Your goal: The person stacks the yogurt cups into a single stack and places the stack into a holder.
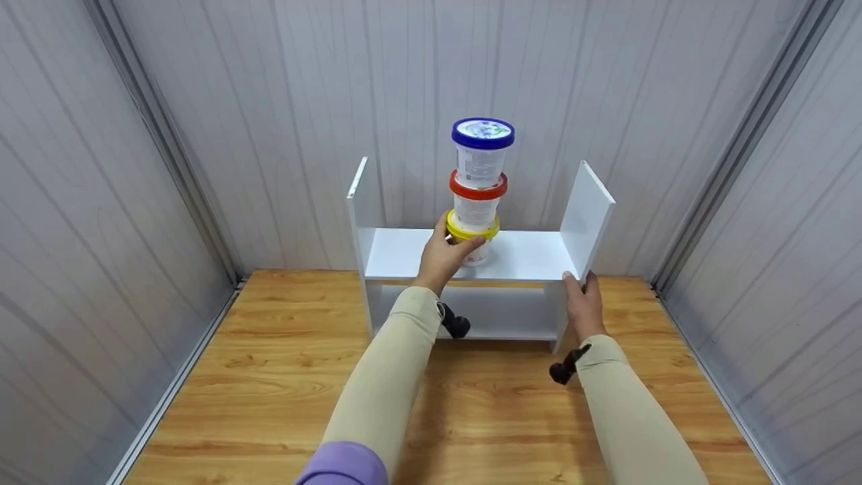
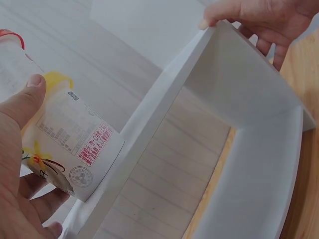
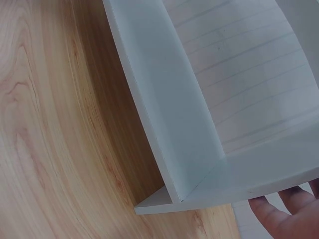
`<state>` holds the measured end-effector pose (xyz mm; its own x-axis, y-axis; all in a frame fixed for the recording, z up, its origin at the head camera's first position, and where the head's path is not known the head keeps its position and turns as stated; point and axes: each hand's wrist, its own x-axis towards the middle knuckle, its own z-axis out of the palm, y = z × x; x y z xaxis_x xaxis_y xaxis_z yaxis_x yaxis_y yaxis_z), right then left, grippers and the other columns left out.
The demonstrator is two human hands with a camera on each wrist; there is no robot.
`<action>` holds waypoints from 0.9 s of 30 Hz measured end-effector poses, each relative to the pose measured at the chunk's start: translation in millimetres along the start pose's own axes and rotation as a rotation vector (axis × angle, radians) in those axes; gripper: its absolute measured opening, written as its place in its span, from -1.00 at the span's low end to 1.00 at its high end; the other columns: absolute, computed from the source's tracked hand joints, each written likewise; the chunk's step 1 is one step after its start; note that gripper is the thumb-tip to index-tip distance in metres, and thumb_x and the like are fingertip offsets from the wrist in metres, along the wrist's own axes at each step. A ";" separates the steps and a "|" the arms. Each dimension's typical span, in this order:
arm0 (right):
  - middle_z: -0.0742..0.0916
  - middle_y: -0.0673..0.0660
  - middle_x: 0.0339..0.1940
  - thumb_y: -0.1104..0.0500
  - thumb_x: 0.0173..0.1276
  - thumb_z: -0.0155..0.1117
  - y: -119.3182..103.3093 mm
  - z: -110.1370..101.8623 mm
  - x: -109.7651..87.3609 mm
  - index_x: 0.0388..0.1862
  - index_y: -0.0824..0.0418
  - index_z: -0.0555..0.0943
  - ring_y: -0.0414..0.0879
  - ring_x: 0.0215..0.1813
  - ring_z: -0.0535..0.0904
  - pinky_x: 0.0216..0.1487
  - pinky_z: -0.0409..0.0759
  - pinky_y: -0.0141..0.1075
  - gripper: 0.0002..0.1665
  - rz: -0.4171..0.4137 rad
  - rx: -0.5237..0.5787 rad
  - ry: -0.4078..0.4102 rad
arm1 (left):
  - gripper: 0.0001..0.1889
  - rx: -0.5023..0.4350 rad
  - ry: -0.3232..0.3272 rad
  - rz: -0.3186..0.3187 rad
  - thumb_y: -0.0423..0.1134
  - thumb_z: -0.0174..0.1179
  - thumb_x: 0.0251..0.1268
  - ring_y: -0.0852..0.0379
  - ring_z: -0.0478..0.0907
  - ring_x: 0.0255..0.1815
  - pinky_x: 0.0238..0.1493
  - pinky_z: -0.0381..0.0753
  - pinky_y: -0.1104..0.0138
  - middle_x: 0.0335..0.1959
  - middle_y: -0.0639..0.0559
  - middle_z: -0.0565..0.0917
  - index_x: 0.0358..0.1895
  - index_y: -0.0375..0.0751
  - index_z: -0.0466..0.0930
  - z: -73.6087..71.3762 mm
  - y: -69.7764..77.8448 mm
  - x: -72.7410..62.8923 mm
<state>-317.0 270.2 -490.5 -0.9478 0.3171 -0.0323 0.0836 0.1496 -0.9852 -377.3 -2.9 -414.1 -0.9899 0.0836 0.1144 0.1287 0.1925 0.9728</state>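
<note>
Three white tubs stand stacked on the upper board of a white shelf unit (image 1: 532,257). The lowest tub (image 2: 75,139) has a yellow lid, the middle tub (image 1: 475,211) a red one and the top tub (image 1: 479,167) a blue one. Around the yellow-lidded tub, just below its rim, my left hand (image 1: 444,259) grips with the thumb in front and fingers at the far side. My right hand (image 1: 584,306) holds the unit's right side panel where the upper board meets it, thumb at the front edge and fingers on the outer face (image 3: 254,191).
The unit has two side panels (image 1: 587,215) rising above the upper board and a lower board (image 1: 498,313). It stands on a wood-grain surface (image 1: 289,377), close to the pale panelled back wall (image 1: 303,135). Similar walls close in both sides.
</note>
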 end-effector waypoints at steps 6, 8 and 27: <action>0.03 0.22 0.67 -0.24 0.55 -0.05 -0.6 0.0 -2.3 0.70 0.04 -0.24 0.14 0.63 -0.02 0.59 0.02 0.12 -0.02 -0.012 0.012 0.007 | -0.01 0.013 -0.003 -0.028 0.12 0.45 0.17 0.02 0.33 0.48 0.49 0.30 0.07 0.47 0.09 0.40 0.61 0.11 0.07 1.7 2.5 3.0; 0.04 0.24 0.67 -0.22 0.55 -0.05 -1.5 1.3 -2.7 0.69 0.07 -0.23 0.14 0.63 -0.01 0.59 0.03 0.11 -0.03 -0.027 0.021 0.006 | 0.01 0.017 0.003 -0.043 0.11 0.45 0.17 0.01 0.31 0.49 0.50 0.29 0.07 0.49 0.08 0.37 0.62 0.11 0.05 1.2 3.7 4.8; 0.02 0.21 0.68 -0.27 0.54 -0.02 -4.3 6.1 -1.0 0.69 0.04 -0.23 0.13 0.63 -0.02 0.59 0.02 0.12 0.00 0.002 -0.003 -0.037 | 0.19 0.023 -0.005 -0.105 0.14 0.48 0.11 -0.09 0.13 0.58 0.56 0.11 -0.07 0.58 0.00 0.24 0.67 0.14 -0.20 -12.2 2.6 -0.8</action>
<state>-318.2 263.5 -487.2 -0.9583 0.2830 -0.0401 0.0861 0.1519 -0.9846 -376.9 -14.4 -409.2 -0.9977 0.0668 0.0108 0.0254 0.2225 0.9746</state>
